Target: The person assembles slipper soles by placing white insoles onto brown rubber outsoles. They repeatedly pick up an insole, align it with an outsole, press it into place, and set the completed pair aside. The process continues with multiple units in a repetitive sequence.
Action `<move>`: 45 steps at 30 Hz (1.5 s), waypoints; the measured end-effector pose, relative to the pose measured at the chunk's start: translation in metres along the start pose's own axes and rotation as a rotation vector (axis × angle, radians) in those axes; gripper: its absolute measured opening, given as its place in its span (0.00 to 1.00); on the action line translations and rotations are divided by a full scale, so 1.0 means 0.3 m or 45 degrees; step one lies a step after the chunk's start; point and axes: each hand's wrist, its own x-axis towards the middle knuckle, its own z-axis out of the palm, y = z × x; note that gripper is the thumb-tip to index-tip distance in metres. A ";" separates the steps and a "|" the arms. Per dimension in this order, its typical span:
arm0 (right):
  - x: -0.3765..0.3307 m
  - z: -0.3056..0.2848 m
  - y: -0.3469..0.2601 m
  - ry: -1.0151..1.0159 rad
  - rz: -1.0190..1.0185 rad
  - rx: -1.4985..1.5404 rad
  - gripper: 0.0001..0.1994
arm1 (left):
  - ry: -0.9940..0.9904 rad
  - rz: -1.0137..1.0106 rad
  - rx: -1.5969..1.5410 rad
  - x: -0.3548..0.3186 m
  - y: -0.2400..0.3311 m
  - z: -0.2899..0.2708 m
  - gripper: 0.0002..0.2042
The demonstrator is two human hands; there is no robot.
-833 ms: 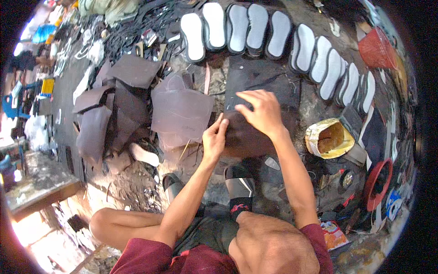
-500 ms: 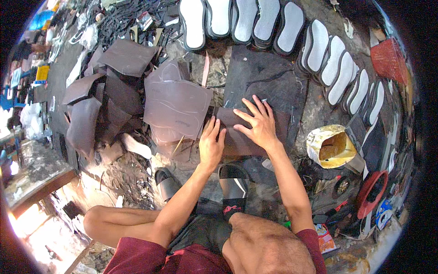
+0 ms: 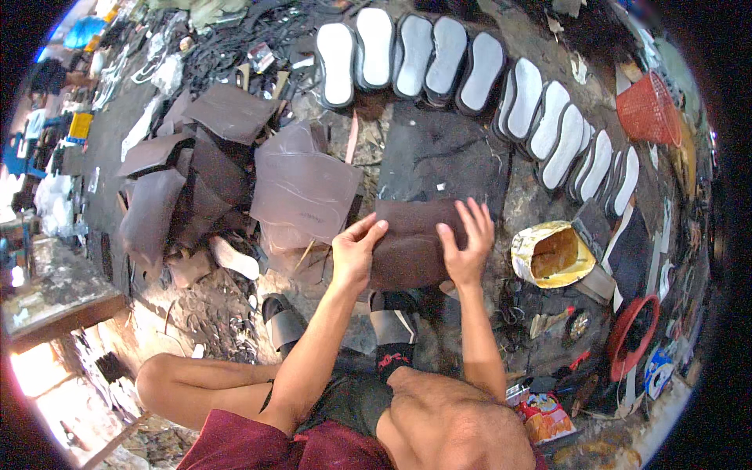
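Brown leather piece point(image 3: 411, 243) lies flat at the dark mat's point(image 3: 446, 153) near edge, uncut; left hand point(image 3: 354, 252) and right hand point(image 3: 468, 247) press it, fingers spread, gripping nothing.

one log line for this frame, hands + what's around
left hand: flat on brown leather piece | right hand: flat on same piece | behind: dark mat, row of white-topped soles | right: yellow tin

Free passage: the bare dark rubber mat point(image 3: 446, 153) beyond the brown leather piece point(image 3: 411, 243). Obstacles: row of white-topped shoe soles point(image 3: 439, 59) at the far edge, translucent brown plastic sheet point(image 3: 301, 192) to the left, open yellow glue tin point(image 3: 552, 254) to the right.
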 end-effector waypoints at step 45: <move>0.084 0.264 -0.573 -1.028 0.798 1.359 0.07 | -0.212 0.353 0.234 -0.089 0.373 -0.314 0.29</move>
